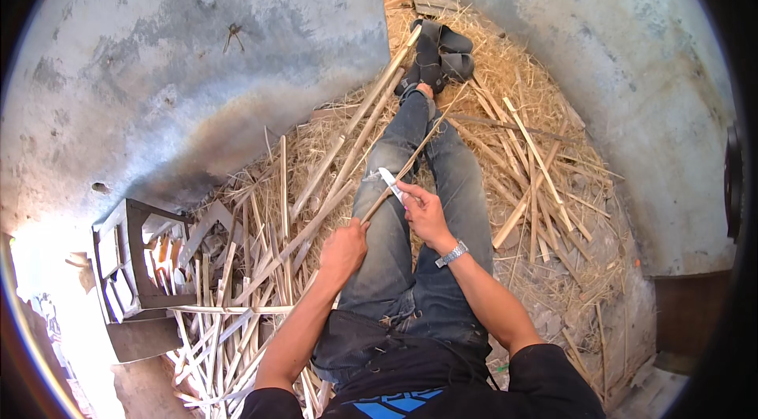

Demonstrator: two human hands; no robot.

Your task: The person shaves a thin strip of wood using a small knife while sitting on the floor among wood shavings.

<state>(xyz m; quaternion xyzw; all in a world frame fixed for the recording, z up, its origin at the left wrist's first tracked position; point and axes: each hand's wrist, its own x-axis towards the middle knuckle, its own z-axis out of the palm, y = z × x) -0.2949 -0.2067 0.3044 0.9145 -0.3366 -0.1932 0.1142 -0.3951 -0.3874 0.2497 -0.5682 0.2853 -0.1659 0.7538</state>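
Note:
My left hand is closed around the near end of a thin brown bamboo or wood strip, over my left thigh. From there the strip slants away to the far right, across my legs towards the feet. My right hand grips a small knife with a pale blade, and its handle is mostly hidden by the fingers. The blade lies against the strip or just over it, a little beyond my left hand; whether it cuts in is too small to tell. A metal watch is on my right wrist.
My outstretched legs in jeans lie over straw and shavings. Split strips are strewn on the right, and more strips pile up on the left. Stained grey walls stand on both sides. A dark frame is at the left.

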